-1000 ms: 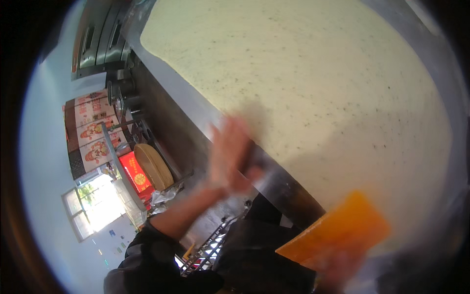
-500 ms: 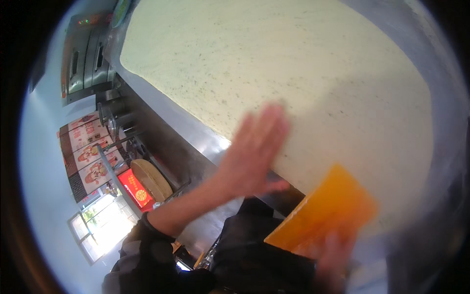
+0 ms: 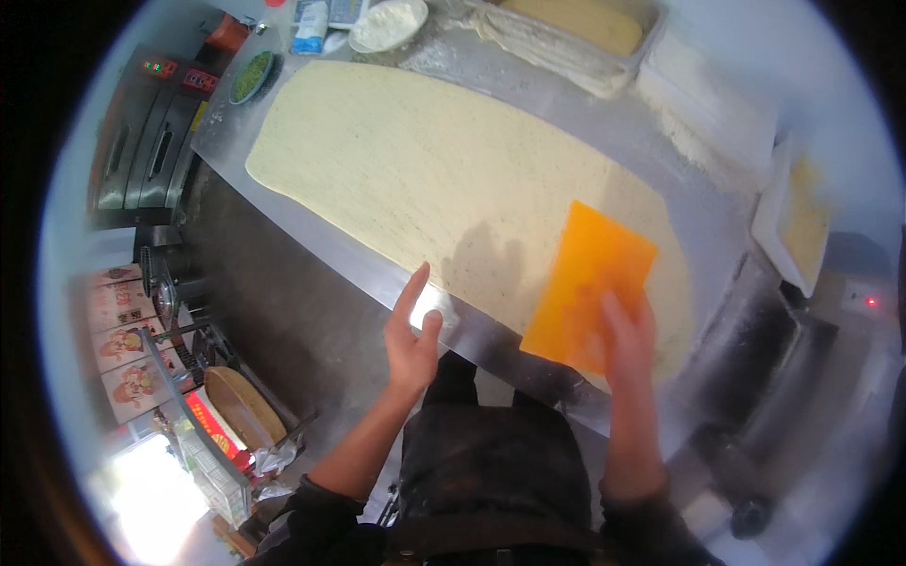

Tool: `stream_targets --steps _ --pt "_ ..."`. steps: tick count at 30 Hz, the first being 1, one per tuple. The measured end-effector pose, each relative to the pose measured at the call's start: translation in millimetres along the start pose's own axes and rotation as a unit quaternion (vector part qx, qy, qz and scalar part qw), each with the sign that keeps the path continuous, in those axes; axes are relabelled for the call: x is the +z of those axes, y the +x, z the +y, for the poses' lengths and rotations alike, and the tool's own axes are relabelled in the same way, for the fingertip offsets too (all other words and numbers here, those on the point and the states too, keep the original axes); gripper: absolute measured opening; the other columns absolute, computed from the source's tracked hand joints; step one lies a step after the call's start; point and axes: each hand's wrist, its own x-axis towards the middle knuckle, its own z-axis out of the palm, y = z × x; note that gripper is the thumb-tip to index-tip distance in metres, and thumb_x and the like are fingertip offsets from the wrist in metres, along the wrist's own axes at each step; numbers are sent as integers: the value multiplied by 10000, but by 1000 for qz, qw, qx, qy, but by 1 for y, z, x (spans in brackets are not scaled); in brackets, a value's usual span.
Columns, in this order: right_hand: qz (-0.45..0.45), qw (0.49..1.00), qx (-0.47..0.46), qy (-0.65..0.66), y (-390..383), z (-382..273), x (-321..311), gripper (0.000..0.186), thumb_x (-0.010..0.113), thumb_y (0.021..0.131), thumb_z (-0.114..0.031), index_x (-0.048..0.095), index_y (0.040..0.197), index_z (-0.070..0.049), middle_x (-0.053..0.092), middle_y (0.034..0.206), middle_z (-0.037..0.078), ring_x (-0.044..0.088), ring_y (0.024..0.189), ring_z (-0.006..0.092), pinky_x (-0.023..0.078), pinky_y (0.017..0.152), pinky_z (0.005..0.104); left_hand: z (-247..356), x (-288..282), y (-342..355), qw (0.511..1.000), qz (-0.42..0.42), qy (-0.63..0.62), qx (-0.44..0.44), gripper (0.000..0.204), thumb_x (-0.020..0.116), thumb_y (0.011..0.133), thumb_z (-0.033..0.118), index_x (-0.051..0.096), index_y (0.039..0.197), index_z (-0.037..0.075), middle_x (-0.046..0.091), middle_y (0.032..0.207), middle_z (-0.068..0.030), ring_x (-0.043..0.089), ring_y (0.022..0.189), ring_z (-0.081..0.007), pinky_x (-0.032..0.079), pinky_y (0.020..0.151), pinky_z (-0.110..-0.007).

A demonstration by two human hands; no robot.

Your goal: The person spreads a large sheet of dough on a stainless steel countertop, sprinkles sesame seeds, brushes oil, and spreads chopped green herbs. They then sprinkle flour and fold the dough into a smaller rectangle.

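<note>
A large thin sheet of pale, green-speckled dough [image 3: 396, 151] is spread across a steel worktable [image 3: 288, 217]. My left hand [image 3: 411, 344] is held open at the table's near edge, just short of the dough, index finger and thumb apart and nothing in it. My right hand [image 3: 623, 340] holds a flat, translucent orange scraper [image 3: 590, 264] over the right part of the dough; some fingers show through the plastic.
A green-filled bowl [image 3: 250, 75], white powder bowl [image 3: 387, 21] and dough tray [image 3: 580, 21] line the far edge; another white tray [image 3: 793, 222] sits at the right. Steel ovens [image 3: 142, 146], pots [image 3: 175, 274], a wooden lid [image 3: 241, 406] and boxes [image 3: 127, 344] are left.
The view has shifted to show more of the table. My left hand, earlier spread over the dough, is back at the near edge. The scraper in my right hand is held higher in the picture.
</note>
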Motion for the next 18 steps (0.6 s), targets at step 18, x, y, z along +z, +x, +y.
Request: stream_targets --steps 18 --pt "-261 964 20 -55 134 2 482 396 667 1072 -178 618 1430 -15 747 1249 104 745 1107 233 583 995 384 -28 -302 235 902 -92 -355 -228 300 691 1094 200 750 1209 -71 820 1054 -172 805 943 -233 637 852 -320"
